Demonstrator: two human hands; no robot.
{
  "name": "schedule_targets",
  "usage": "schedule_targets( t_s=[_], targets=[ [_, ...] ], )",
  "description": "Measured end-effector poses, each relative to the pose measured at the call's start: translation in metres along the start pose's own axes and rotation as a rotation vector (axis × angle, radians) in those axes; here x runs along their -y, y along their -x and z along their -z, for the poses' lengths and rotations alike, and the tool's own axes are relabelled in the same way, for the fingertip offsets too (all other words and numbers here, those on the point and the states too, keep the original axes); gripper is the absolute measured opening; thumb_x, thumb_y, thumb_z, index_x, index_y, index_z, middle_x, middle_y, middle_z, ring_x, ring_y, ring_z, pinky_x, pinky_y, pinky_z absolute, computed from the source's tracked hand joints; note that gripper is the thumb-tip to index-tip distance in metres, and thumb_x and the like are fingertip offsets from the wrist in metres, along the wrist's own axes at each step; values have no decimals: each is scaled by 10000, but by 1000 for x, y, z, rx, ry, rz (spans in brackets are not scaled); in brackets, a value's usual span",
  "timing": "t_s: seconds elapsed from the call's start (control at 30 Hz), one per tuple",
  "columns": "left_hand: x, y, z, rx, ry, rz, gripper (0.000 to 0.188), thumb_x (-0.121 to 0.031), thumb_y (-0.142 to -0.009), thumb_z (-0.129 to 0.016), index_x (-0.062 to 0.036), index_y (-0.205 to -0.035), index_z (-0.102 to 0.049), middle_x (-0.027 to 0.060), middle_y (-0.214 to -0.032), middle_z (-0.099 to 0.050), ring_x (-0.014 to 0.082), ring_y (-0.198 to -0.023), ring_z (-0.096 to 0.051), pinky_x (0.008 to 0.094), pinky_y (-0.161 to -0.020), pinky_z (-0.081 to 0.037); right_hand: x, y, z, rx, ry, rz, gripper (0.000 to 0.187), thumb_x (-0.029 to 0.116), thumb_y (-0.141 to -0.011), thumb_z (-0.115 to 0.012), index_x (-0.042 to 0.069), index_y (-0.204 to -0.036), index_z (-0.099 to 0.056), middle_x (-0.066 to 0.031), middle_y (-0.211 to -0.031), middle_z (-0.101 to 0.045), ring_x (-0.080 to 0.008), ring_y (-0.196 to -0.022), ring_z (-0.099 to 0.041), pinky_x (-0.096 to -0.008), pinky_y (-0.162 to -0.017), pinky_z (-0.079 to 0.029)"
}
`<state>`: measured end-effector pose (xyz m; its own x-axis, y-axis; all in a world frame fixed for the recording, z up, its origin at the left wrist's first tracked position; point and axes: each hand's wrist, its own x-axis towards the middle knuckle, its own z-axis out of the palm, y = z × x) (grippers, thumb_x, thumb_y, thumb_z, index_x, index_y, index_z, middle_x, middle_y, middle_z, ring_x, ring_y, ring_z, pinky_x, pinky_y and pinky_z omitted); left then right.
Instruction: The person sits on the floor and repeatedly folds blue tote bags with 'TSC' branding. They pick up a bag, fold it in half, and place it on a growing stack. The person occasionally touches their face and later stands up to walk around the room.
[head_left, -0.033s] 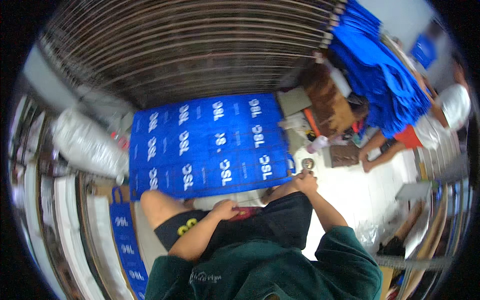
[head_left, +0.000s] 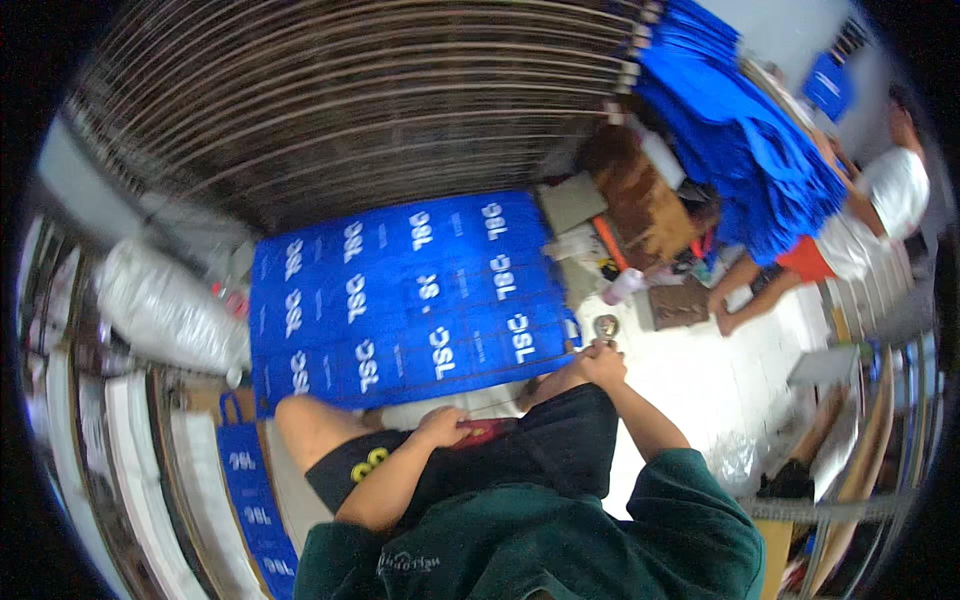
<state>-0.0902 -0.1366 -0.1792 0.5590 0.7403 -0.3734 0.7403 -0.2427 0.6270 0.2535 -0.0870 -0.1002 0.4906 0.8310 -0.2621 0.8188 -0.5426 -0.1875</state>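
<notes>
1. Left hand [head_left: 442, 427]: on the lap, fingers curled, beside one dark red patch [head_left: 487, 432] on the black shorts [head_left: 550, 440]. I can't tell if it grips anything.
2. Right hand [head_left: 604, 366]: at the right knee, fingers bunched. One small round object [head_left: 606, 326] shows just past the fingertips; held or merely behind, I can't tell.
3. Versus the earlier frame: hands keep the same pose and places on the legs. My whole view has shifted a little, so the surroundings sit slightly further left. Nothing else changed that I can make out.
4. One blue printed sheet [head_left: 395, 290] spread beyond the knees, near right corner just beside the right hand. Twelve large white prints, three rows of four.
5. Right of sheet: one pinkish bottle [head_left: 622, 287], one brown block [head_left: 680, 303], one orange strip [head_left: 608, 245].
6. One co-worker in a white top [head_left: 893, 205], two hands together near the block; one blue cloth heap [head_left: 740, 140] alongside.
7. Left: one clear-wrapped bundle [head_left: 165, 310]; one blue strip [head_left: 258, 510] below it, three prints showing.
8. Far side: one barred rack [head_left: 350, 100].
</notes>
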Motion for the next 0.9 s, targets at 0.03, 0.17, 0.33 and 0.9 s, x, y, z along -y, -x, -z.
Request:
schedule_targets(
  t_s=[0.03, 0.17, 0.33, 0.9],
  targets=[
    [-5, 4, 4, 36, 43, 17, 288, -296, -710, -624, -160, -962, -642, 147, -951, -614, 327, -930, -567, 420, -794, -454, -5, -6, -9, 29, 33, -3, 462, 423, -685, -570, 177, -1077, -579, -163, -1126, -501, -401, -1031, -487, -497, -821, -451],
    [-16, 2, 15, 95, 2, 80, 312, -295, -701, -639, -187, -994, -637, 134, -994, -616, 314, -961, -566, 404, -823, -451, -13, -3, -3, 23, -10, -13, 538, 502, -674, -611, 170, -1095, -572, -141, -1145, -485, -375, -1066, -471, -515, -809, -455],
    [-5, 0, 4, 71, 17, 31, 344, -313, -703, -650, -172, -1017, -630, 137, -979, -620, 317, -942, -573, 399, -813, -454, -15, 2, 1, 46, -38, -35, 555, 505, -679, -610, 158, -1110, -566, -142, -1152, -473, -375, -1069, -463, -534, -816, -438],
    [-7, 3, 14, -171, 395, -18, 449, -162, -661, -723, -114, -1084, -580, 83, -896, -605, 186, -844, -584, 323, -754, -478, -22, 19, 45, -588, -487, 559, 253, 244, -717, -656, 76, -902, -622, -121, -971, -588, -276, -929, -560, -423, -741, -458]
  ],
)
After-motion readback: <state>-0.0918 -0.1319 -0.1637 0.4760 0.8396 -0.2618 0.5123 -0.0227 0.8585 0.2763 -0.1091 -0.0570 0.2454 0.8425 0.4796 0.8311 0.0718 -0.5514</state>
